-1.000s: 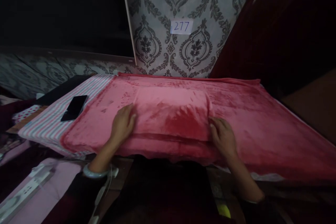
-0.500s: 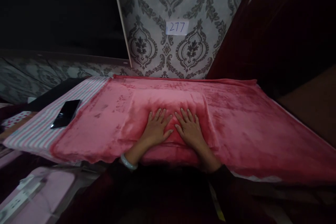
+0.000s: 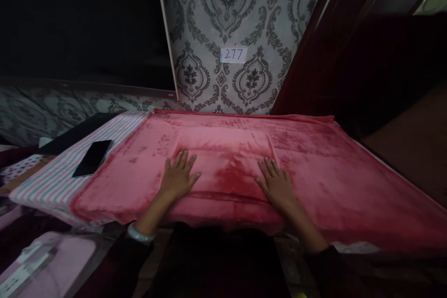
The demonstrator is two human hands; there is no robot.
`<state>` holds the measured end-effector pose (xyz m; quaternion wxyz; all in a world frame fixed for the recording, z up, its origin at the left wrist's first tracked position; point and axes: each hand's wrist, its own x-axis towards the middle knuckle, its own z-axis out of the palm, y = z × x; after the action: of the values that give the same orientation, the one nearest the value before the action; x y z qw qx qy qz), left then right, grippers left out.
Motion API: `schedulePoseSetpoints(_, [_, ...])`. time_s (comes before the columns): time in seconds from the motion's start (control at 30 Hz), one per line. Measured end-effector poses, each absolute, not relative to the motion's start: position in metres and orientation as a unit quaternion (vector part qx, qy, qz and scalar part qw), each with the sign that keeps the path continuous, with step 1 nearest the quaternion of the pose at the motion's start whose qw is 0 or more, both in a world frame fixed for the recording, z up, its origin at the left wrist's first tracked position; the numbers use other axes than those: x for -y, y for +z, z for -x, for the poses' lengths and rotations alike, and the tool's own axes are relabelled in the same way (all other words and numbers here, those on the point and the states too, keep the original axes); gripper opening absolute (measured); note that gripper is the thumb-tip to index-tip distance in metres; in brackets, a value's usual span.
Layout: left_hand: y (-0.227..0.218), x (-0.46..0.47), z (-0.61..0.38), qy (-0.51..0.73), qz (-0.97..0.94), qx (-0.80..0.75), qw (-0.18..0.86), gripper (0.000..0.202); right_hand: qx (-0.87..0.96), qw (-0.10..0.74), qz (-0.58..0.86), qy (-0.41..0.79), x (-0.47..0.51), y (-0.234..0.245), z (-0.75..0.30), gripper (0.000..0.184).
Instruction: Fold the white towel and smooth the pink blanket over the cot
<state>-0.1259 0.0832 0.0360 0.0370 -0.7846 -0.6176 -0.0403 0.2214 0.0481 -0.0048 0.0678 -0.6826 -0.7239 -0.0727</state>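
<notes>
A folded pink fleece cloth [image 3: 223,153] lies flat on a larger pink fleece blanket [image 3: 335,181] that covers the table. My left hand [image 3: 179,178] rests palm down on the folded cloth's left part, fingers spread and flat. My right hand [image 3: 275,181] presses flat on its right part, fingers stretched out. Neither hand holds anything. A pale bangle [image 3: 139,234] sits on my left wrist.
A black phone [image 3: 92,158] lies on a striped sheet [image 3: 59,177] at the table's left end. Behind stands a patterned wall with a paper label reading 277 [image 3: 233,54]. A white power strip [image 3: 21,272] lies low on the left. Dark wood stands at the right.
My hands were together at the folded cloth's middle half a second ago; they have slid apart toward its left and right sides. The cloth looks flatter.
</notes>
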Motion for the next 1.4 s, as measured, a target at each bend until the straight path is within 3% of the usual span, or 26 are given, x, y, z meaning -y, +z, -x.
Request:
schedulePoseSetpoints(0.2, [0.061, -0.102, 0.161, -0.019, 0.74, 0.671, 0.026, 0.065, 0.718, 0.08, 0.69, -0.055, -0.06, 0.028, -0.238, 0.052])
schedulePoseSetpoints(0.3, [0.092, -0.133, 0.132, -0.032, 0.772, 0.634, 0.039, 0.065, 0.737, 0.126, 0.662, -0.064, -0.098, 0.07, -0.212, 0.051])
schedulePoseSetpoints(0.43, [0.112, -0.18, 0.074, -0.046, 0.824, 0.564, -0.01, 0.066, 0.745, 0.121, 0.655, -0.046, -0.156, 0.103, -0.17, 0.054])
schedulePoseSetpoints(0.73, [0.045, -0.22, 0.053, -0.086, 0.814, 0.574, 0.012, 0.061, 0.722, 0.154, 0.672, -0.058, -0.193, 0.023, -0.164, 0.05])
schedulePoseSetpoints(1.03, [0.051, -0.235, 0.07, -0.084, 0.719, 0.69, 0.001, 0.066, 0.681, 0.17, 0.711, -0.046, -0.199, 0.027, -0.181, 0.051])
schedulePoseSetpoints(1.4, [0.056, -0.244, 0.111, -0.107, 0.643, 0.749, -0.119, 0.069, 0.59, 0.241, 0.77, 0.028, -0.206, 0.016, -0.208, 0.06])
